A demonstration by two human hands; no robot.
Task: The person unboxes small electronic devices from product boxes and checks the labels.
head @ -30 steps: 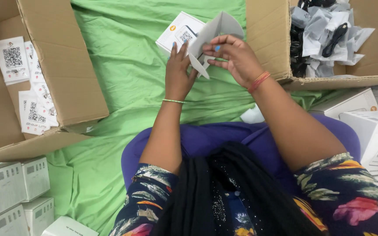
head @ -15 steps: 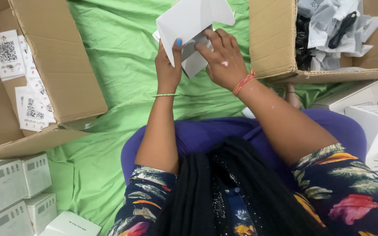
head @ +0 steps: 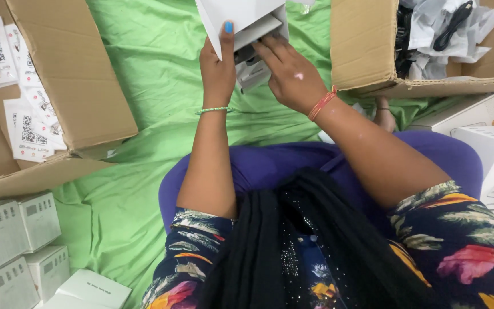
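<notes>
Lifted higher since a moment ago, the white box (head: 241, 20) now sits at twelve o'clock, half out of view. Her left hand (head: 218, 71) clamps its wall, thumb on top; her right hand (head: 287, 71) has fingers tucked inside the opening. Green sheet (head: 138, 80) beneath, cardboard cartons (head: 70, 68) at nine and two o'clock.

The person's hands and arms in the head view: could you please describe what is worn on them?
The left hand has a blue-painted thumbnail and a thin green beaded bracelet at the wrist. The right hand has a red-orange thread band round the wrist. Both forearms are bare; short dark floral sleeves with red, yellow and green print cover the upper arms.
</notes>
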